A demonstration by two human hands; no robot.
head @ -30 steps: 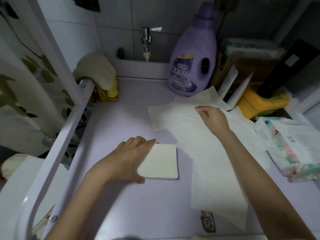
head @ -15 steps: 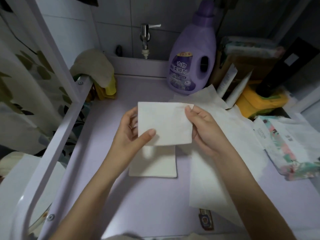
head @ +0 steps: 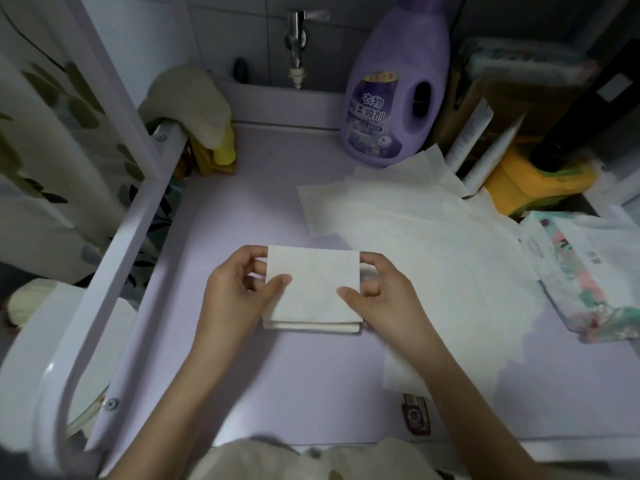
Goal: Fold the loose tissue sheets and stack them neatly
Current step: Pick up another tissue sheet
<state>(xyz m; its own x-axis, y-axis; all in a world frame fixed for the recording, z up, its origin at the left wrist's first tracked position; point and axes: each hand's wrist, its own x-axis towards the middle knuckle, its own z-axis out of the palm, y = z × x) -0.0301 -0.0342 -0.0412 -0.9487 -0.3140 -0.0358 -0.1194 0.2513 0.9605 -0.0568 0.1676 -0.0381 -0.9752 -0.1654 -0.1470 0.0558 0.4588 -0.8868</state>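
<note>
Holding, head view: left hand [head: 235,296] and right hand [head: 377,299] each pinch a side edge of one folded sheet [head: 313,282], thumbs on top, frame centre.
Stack [head: 311,328]: one low pile directly under it; we cannot count its layers.
Loose sheets [head: 433,244]: overlapping heap, centre right; at least three, exact number unclear.
Handling: we judge tissue featherlight, limp, easily torn; take it by edges or corners, gently.
</note>
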